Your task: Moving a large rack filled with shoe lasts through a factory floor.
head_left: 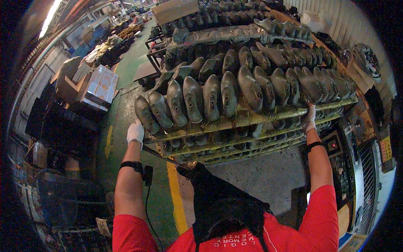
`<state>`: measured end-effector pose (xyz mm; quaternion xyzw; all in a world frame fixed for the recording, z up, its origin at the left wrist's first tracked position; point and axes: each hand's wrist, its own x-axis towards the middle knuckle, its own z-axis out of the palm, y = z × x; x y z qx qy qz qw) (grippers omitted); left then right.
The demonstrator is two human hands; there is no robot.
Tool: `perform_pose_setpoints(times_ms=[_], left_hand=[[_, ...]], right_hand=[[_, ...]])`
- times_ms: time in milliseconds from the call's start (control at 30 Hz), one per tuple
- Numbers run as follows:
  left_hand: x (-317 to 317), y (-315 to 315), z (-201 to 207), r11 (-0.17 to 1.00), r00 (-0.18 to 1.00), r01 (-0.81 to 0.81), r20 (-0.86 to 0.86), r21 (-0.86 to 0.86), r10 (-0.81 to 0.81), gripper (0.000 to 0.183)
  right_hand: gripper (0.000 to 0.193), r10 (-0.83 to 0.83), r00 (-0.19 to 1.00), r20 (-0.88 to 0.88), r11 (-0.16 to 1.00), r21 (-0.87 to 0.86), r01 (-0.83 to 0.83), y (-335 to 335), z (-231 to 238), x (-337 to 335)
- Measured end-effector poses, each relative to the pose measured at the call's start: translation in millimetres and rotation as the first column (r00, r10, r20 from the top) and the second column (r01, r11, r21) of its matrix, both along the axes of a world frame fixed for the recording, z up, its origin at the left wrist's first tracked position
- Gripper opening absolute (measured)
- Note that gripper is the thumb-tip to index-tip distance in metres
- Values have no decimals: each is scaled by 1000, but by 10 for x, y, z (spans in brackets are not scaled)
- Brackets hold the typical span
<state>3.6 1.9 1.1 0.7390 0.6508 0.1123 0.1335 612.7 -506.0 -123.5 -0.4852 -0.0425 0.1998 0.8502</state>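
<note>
Both my arms reach forward to a multi-tier rack (235, 122) with worn yellow shelf edges. My left hand (135, 132), in a white glove, is closed on the rack's near left corner, its fingers partly hidden. Farther right, my right hand (309, 119), also gloved, grips the front shelf edge. Dark grey shoe lasts (192, 100) with holes in them stand in a row on the top shelf, toes up and leaning. The leftmost last (146, 113) is right beside my left hand. Lower tiers hold more lasts (218, 137), partly in shadow.
Behind stand further racks of lasts (247, 33), with a cardboard box (175, 11) on top. Boxes (100, 86) are stacked to the left, beside a green floor lane (126, 105). A machine with a red light (334, 145) stands close on the right.
</note>
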Motion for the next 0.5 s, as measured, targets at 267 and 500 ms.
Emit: perform_pose_setpoints(times_ms=[267, 500], left_hand=[[7, -31, 21, 1000, 1000, 1, -25, 18, -1, 68], [-4, -41, 19, 998, 999, 32, 28, 48, -33, 66]], right_hand=[[37, -18, 999, -43, 999, 35, 19, 9, 72, -128], [37, -17, 999, 42, 1000, 22, 16, 19, 48, -88]])
